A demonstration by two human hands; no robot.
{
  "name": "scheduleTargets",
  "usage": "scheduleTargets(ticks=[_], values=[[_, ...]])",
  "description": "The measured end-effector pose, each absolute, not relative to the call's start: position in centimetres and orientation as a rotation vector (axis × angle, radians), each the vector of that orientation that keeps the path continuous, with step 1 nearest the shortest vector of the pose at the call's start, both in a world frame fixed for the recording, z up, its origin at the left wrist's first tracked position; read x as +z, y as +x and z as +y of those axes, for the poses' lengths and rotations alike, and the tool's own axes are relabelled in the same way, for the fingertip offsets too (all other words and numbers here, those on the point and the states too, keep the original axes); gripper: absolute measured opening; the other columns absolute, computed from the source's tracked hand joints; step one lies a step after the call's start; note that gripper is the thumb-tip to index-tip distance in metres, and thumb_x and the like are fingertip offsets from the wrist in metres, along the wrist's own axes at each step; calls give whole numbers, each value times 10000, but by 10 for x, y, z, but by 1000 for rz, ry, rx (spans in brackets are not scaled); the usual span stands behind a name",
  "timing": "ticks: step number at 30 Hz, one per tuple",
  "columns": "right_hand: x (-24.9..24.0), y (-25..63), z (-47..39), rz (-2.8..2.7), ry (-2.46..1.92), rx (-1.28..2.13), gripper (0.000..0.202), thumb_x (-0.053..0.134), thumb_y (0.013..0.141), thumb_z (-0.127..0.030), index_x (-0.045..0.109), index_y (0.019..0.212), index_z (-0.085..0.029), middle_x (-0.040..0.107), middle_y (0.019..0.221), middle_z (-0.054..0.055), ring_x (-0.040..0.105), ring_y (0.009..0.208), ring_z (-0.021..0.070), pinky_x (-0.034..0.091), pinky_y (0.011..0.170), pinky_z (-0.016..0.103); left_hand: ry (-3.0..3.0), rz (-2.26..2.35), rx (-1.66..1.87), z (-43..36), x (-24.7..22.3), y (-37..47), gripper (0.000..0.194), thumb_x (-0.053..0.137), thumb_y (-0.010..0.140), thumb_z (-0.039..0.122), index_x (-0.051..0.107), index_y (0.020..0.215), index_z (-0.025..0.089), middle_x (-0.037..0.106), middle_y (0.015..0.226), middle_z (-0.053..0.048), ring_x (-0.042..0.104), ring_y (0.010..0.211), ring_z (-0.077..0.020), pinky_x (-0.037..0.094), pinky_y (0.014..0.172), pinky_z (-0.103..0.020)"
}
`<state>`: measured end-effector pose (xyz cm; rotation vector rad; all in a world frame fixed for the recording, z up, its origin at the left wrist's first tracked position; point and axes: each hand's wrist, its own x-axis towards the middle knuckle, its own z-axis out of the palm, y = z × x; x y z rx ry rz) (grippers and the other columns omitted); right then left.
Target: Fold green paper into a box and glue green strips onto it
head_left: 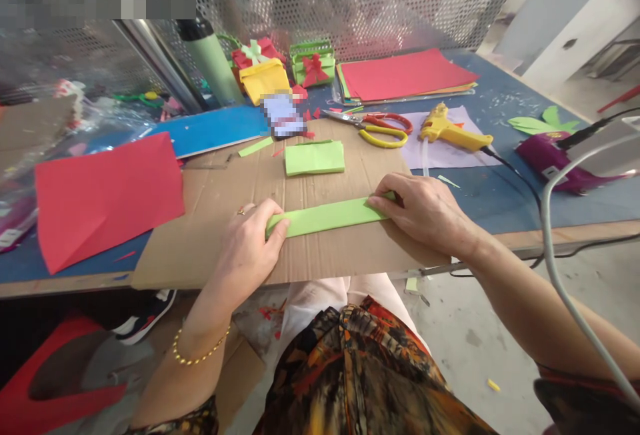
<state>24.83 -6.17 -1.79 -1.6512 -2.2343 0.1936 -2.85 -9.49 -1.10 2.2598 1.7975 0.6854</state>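
Observation:
A long light green paper strip [330, 217] lies stretched between my two hands, low over the brown cardboard sheet [320, 255]. My left hand [255, 238] pinches its left end between thumb and fingers. The strip's right end is gripped by my right hand [420, 211], thumb on top and fingers curled. Just beyond the strip rests a folded light green paper piece [315, 158]. Scissors [375, 127] with red and yellow handles lie farther back, beside a yellow glue gun [453, 129] on a lilac sheet [415, 155].
A red paper sheet [110, 198] and a blue folder [215, 129] lie at the left. Behind stand a green bottle [213, 61], a phone [284, 115] and small paper bags [313, 65]. Stacked coloured paper [405, 75] sits at the back. A pale cable [547, 221] crosses the right side.

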Motion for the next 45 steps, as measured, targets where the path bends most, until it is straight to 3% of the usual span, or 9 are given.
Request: scheduleTargets(ticks=[16, 19, 25, 27, 30, 34, 37, 40, 45], values=[[-13, 241, -64, -2264, -1739, 129, 188, 573, 992, -360, 654, 915, -209, 774, 900, 73, 665, 748, 217, 307, 608, 298, 2434, 1863, 610, -94, -15, -28, 118, 559, 957, 207, 565, 841, 225, 653, 750, -19, 604, 733, -220, 431, 687, -333], [-15, 241, -64, -2252, -1739, 137, 157, 579, 980, -357, 634, 990, -210, 769, 911, 68, 661, 742, 218, 304, 605, 295, 2441, 1896, 612, -95, -19, -28, 42, 567, 969, 190, 596, 954, 217, 671, 827, -32, 628, 792, -232, 458, 733, -348], [-18, 242, -66, -2221, -1669, 49, 176, 566, 966, -372, 586, 1039, -212, 702, 1020, 75, 614, 715, 191, 298, 568, 287, 2688, 2063, 686, -104, -25, -21, 265, 588, 996, 206, 608, 1258, 169, 617, 1158, -178, 623, 979, -319, 475, 828, -453], [-18, 242, -67, -2216, -1699, 11, 202, 568, 963, -393, 584, 1042, -208, 661, 1065, 88, 584, 696, 182, 287, 551, 288, 2873, 2019, 600, -107, -22, -18, 235, 516, 1018, 152, 633, 1221, 171, 623, 1159, -188, 615, 968, -322, 463, 802, -454], [-18, 241, -68, -2213, -1726, -19, 220, 557, 966, -409, 582, 1040, -204, 618, 1072, 96, 544, 670, 173, 272, 537, 290, 3129, 1716, 373, -108, -14, -17, 317, 383, 1008, 29, 663, 1010, 178, 652, 1010, -133, 606, 878, -275, 465, 757, -408], [-18, 241, -69, -2240, -1712, -21, 194, 537, 975, -393, 576, 1010, -206, 601, 1045, 82, 516, 644, 159, 257, 532, 292, 3189, 1516, 223, -107, -6, -17, 374, 345, 978, -24, 657, 899, 169, 652, 916, -114, 613, 856, -263, 501, 770, -383], [-19, 241, -67, -2247, -1712, -2, 184, 519, 987, -376, 578, 1018, -205, 605, 1040, 79, 538, 668, 171, 273, 539, 296, 3171, 1577, 146, -106, -2, -10, 381, 386, 990, 11, 698, 1156, 153, 666, 940, -111, 632, 819, -252, 507, 741, -373], [-21, 244, -65, -2245, -1709, -6, 182, 476, 1004, -336, 591, 1035, -198, 617, 1053, 90, 564, 698, 187, 297, 546, 307, 3143, 1617, -31, -102, 2, 1, 543, 451, 1008, 58, 553, 1494, 280, 659, 941, -68, 617, 706, -204, 480, 670, -332], [-19, 255, -81, -2100, -1635, -199, 240, 411, 1028, -255, 634, 1099, -204, 648, 1084, 119, 621, 782, 223, 409, 587, 341, 3077, 1554, -167, -97, 7, 8, 636, 490, 997, 60, 484, 1546, 380, 607, 893, -26, 631, 723, -167, 459, 665, -276]])
